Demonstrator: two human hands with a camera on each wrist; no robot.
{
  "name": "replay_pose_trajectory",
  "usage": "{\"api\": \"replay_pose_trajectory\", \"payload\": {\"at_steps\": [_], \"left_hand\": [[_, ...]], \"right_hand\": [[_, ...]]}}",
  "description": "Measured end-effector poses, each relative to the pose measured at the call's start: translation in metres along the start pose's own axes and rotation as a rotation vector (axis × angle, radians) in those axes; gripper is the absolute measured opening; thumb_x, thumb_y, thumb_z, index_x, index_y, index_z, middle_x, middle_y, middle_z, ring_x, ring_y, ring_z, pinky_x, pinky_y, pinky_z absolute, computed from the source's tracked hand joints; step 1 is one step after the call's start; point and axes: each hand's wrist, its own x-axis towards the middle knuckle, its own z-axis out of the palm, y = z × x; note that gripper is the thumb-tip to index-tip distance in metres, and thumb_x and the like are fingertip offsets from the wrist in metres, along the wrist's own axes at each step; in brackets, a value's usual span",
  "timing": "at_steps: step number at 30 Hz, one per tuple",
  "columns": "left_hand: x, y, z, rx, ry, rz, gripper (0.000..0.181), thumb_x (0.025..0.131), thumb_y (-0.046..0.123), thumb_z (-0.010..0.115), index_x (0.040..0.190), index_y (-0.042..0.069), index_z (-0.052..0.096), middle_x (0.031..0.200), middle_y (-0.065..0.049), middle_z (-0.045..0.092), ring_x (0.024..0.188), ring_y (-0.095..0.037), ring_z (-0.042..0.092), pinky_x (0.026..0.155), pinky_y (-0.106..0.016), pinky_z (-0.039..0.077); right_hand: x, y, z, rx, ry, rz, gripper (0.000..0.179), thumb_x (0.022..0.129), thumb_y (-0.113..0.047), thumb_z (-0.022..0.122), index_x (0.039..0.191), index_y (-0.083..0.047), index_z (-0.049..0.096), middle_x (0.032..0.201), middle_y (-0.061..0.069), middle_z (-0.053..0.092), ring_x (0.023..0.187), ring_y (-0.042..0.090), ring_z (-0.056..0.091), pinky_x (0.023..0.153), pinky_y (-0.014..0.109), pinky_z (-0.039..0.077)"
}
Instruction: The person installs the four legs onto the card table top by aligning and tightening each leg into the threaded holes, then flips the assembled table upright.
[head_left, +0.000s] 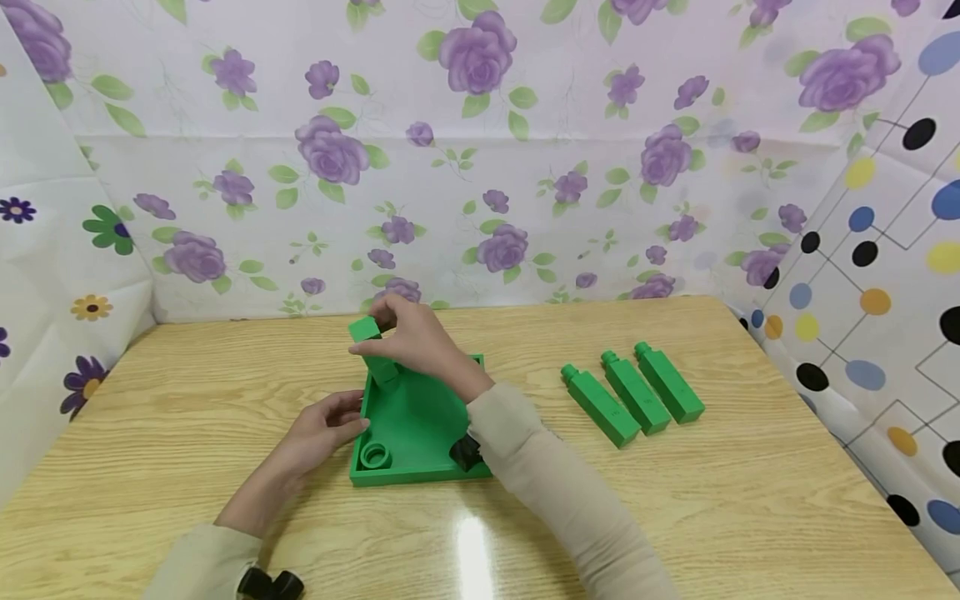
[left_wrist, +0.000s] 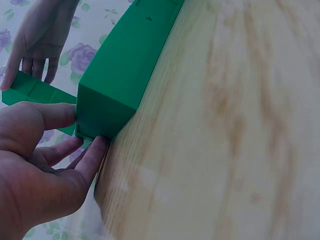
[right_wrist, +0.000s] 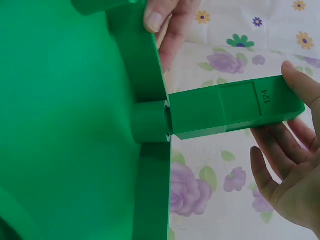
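Observation:
A shallow square green tray [head_left: 423,417] with raised walls lies on the table, a round socket [head_left: 375,455] showing in its near left corner. My right hand [head_left: 416,337] holds the top end of a square green leg [right_wrist: 215,107] between thumb and fingers. That leg stands at the tray's far left corner, its narrow end at the round socket [right_wrist: 149,121] there; how deep it sits is hard to tell. At the left wall, my left hand [head_left: 322,429] grips the tray's edge, thumb at the rim and fingers against the outside. The near right corner is hidden by my right sleeve.
To the right of the tray, three loose green legs lie side by side on the wooden table [head_left: 300,517]: a left one [head_left: 603,407], a middle one [head_left: 637,393] and a right one [head_left: 671,385]. Patterned cloth [head_left: 465,167] hangs behind the table and at both sides.

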Motion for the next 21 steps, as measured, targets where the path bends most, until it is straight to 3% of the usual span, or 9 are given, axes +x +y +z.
{"api": "replay_pose_trajectory", "payload": {"at_steps": [7, 15, 21], "left_hand": [[-0.0005, 0.0002, 0.0, -0.012, -0.005, 0.002, 0.054, 0.099, 0.014, 0.057, 0.145, -0.005, 0.035, 0.139, -0.024, 0.043, 0.12, -0.034, 0.046, 0.092, -0.036, 0.046], [-0.0008, -0.0001, 0.0002, -0.021, -0.007, -0.002, 0.055, 0.099, 0.015, 0.057, 0.145, -0.005, 0.035, 0.139, -0.024, 0.043, 0.121, -0.034, 0.046, 0.092, -0.035, 0.045], [-0.0008, 0.0002, 0.0004, -0.019, 0.0, -0.006, 0.054, 0.099, 0.014, 0.058, 0.145, -0.005, 0.035, 0.138, -0.024, 0.044, 0.119, -0.033, 0.046, 0.091, -0.034, 0.046]], "right_hand": [[-0.0021, -0.0042, 0.0053, -0.113, 0.068, 0.008, 0.041, 0.082, -0.038, 0.078, 0.099, -0.015, 0.049, 0.079, 0.002, 0.049, 0.066, 0.015, 0.044, 0.058, 0.024, 0.035], [-0.0028, -0.0051, 0.0079, -0.162, 0.121, 0.042, 0.042, 0.079, -0.042, 0.08, 0.087, -0.014, 0.049, 0.075, 0.0, 0.052, 0.061, 0.013, 0.048, 0.054, 0.023, 0.037], [-0.0047, -0.0031, 0.0103, -0.142, 0.129, 0.034, 0.042, 0.081, -0.042, 0.079, 0.09, -0.014, 0.049, 0.076, 0.001, 0.05, 0.061, 0.013, 0.045, 0.054, 0.022, 0.035]]}}
